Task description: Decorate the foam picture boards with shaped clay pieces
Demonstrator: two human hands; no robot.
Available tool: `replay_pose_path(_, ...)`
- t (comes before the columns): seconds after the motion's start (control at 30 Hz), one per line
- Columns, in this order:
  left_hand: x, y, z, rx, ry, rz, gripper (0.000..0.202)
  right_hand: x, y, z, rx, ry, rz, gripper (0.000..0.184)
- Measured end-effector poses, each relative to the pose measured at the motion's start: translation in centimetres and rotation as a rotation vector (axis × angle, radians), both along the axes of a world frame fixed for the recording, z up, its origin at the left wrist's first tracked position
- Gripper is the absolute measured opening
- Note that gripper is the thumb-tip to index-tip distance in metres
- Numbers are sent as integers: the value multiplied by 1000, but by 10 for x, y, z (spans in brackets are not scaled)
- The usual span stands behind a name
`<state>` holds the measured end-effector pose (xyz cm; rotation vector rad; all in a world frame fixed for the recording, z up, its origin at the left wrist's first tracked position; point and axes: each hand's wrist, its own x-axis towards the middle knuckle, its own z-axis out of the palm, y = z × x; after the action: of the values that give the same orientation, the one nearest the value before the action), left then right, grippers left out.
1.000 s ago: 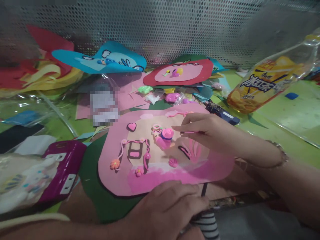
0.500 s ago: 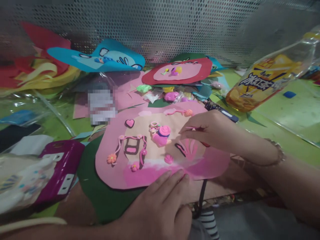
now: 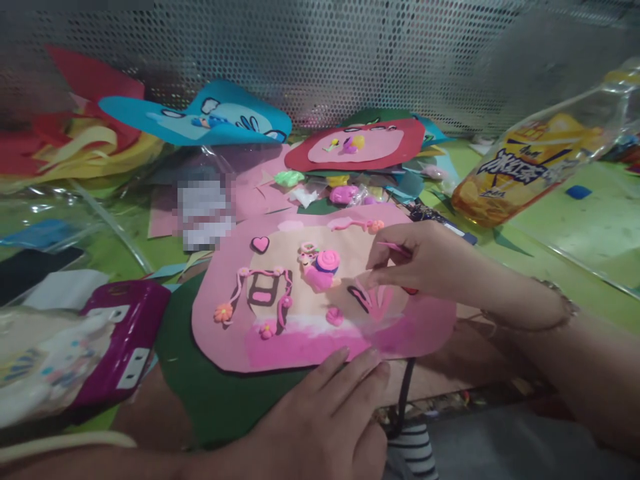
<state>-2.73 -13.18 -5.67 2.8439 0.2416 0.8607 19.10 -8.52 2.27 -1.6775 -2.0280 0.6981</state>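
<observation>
A pink rounded sheet of paper (image 3: pixel 215 293) lies in front of me, decorated with clay pieces. Near its middle is a pink clay snail (image 3: pixel 323 270), with a pink ball of clay (image 3: pixel 334 316) below it. My left hand (image 3: pixel 330 400) rests at the sheet's near edge, fingers stretched out flat. Over the right part of the sheet, my right hand (image 3: pixel 400 263) has thumb and fingers pinched together, with a thin pink piece (image 3: pixel 397 248) showing among them. Just below are dark-outlined pink leaf-like strips (image 3: pixel 377 303), partly hidden by this hand. The pinched fingertips' exact contact is unclear.
Dark green paper (image 3: pixel 180 360) lies under the sheet. A purple case (image 3: pixel 125 333) is at the left. Behind are bagged clay lumps (image 3: pixel 345 194), a red paper picture (image 3: pixel 295 157) and a blue one (image 3: pixel 135 110). A drink bottle (image 3: pixel 520 167) leans at the right.
My right hand has shifted slightly, its fingertips a little lower and to the right over the leaf-like strips. My left hand stays flat near the sheet's edge, slightly lower in view.
</observation>
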Motion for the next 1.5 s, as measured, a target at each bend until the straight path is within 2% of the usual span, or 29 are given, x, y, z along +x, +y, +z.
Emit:
replay_pose_path(0.1, 0, -1, -1, -12, 22, 7, 27, 1, -1, -2, 20, 26, 20, 25)
replay_pose_path(0.23, 2, 0, 0, -6, 7, 24, 31, 3, 0, -1, -27, 11, 31, 17)
replay_pose_path(0.43, 4, 0, -1, -5, -19, 54, 31, 8, 5, 4, -46, 36, 96, 24)
replay_pose_path(0.57, 2, -1, -5, -4, -14, 30, 29, 13, 7, 2, -194, 223, 140, 13)
replay_pose_path(0.7, 1, -2, -6, -16, 8, 3, 26, 16, 8, -1, -273, 407, 110, 25)
replay_pose_path(0.87, 0, -2, -1, 1, -12, 50, 27, 15, 7, 2, -387, 473, 154, 22)
replay_pose_path(0.97, 0, 0, 2, 36, 20, 42, 26, 16, 8, 1, -475, 637, 157, 25)
replay_pose_path(1.1, 0, 2, 1, 66, 26, 37, 24, 21, 11, -5, -541, 884, 208, 22)
replay_pose_path(1.23, 2, 2, 1, 64, 24, 36, 27, 25, 13, -11, -576, 1002, 210, 24)
replay_pose_path(1.37, 2, 1, 1, 66, 20, 66, 24, 23, 12, -11, -589, 1004, 174, 37)
replay_pose_path(1.5, 1, 2, 0, 82, 45, 13, 22, 21, 11, -6, -572, 909, 175, 28)
